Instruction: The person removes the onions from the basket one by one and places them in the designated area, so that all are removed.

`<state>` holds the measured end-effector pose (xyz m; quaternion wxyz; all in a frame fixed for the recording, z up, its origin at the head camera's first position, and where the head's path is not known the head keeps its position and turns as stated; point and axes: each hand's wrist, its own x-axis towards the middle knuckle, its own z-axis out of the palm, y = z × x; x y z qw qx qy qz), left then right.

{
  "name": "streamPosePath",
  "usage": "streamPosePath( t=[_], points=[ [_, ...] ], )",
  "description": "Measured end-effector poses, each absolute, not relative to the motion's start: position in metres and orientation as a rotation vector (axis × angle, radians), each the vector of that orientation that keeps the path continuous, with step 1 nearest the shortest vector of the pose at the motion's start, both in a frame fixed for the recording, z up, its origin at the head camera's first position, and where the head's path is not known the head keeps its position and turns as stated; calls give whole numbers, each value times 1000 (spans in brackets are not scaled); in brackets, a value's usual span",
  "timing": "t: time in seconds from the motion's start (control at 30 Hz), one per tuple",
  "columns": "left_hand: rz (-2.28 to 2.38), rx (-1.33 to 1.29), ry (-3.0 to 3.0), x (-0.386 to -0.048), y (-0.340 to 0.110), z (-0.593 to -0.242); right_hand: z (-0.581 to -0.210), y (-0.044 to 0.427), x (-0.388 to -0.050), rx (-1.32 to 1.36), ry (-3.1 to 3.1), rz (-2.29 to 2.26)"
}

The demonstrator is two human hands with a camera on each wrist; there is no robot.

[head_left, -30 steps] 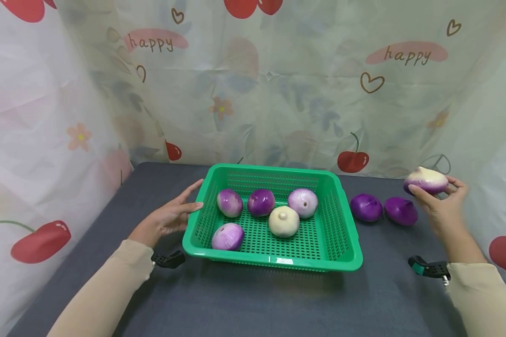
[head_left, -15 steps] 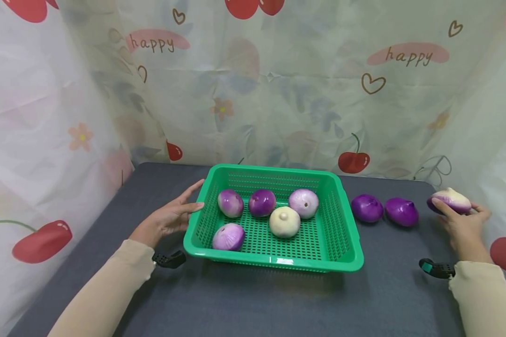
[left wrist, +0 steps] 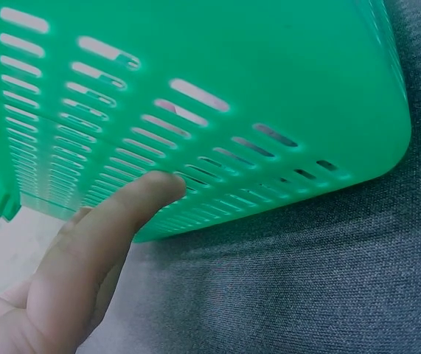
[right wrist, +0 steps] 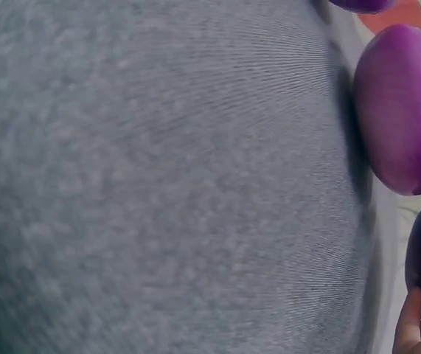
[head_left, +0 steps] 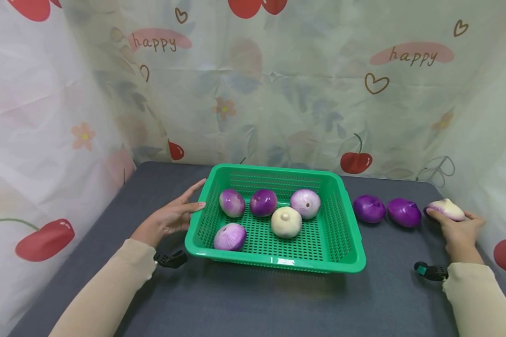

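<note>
1. Head view: the right hand (head_left: 461,236) pinches a white-topped onion (head_left: 446,208) between thumb and fingers at the table's (head_left: 253,304) right end, just beside two purple onions (head_left: 405,212); a level, slow motion should spare them a knock; the far edge and curtain (head_left: 278,103) crowd it behind, while more room runs toward the person

2. Left wrist view: the left hand's (left wrist: 70,273) fingers are extended and spread, one tip at the green basket's (left wrist: 328,88) slotted outer wall, gripping nothing; light pressure probably suffices to steady it

3. Right wrist view: a fingertip (right wrist: 412,313) meets the held onion's dark side; the rest is cropped; leaving finger room beside the neighbour seems wise
</note>
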<state>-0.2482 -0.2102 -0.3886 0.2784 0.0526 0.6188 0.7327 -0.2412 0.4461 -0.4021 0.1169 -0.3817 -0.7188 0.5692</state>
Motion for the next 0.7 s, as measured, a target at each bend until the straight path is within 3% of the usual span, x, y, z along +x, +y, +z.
streamPosePath(
  t=[0.3, 0.7],
  points=[
    [1963, 134, 1662, -249, -210, -389, -408, 446, -236, -1147, -2300, 1531],
    [1965, 126, 1666, -248, -209, -386, -415, 452, -240, -966, -2455, 1401]
  ],
)
